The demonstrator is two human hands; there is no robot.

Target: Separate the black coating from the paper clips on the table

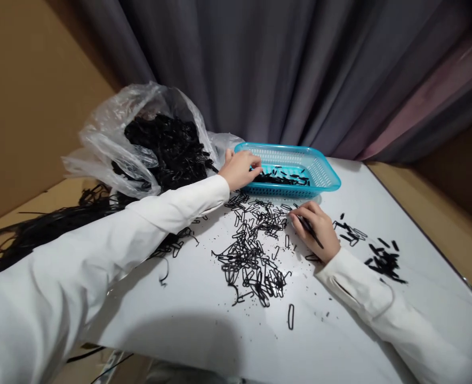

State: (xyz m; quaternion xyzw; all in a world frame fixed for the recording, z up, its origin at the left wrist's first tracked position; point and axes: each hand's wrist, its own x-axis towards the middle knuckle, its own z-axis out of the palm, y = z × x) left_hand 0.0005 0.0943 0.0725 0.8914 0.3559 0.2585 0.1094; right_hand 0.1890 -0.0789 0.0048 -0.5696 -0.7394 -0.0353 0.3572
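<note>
My left hand (241,169) reaches over the left end of a blue plastic basket (327,181), fingers bent and drawn together. Whatever they pinch, if anything, is too small to make out. Small black pieces (284,179) lie on the basket floor. My right hand (318,229) is closed around a slim black tool (311,230) resembling tweezers, its working end near the table. Just left of that hand spreads a loose heap of thin black elongated loops (255,256). One single loop (290,317) lies apart, closer to me.
A clear plastic bag (103,133) stuffed with a black tangled mass (172,149) stands at the left. Long black strands (39,229) trail beneath my left sleeve. Short black pieces (384,261) are piled on the white table (428,309) at right. A grey curtain (236,69) hangs behind.
</note>
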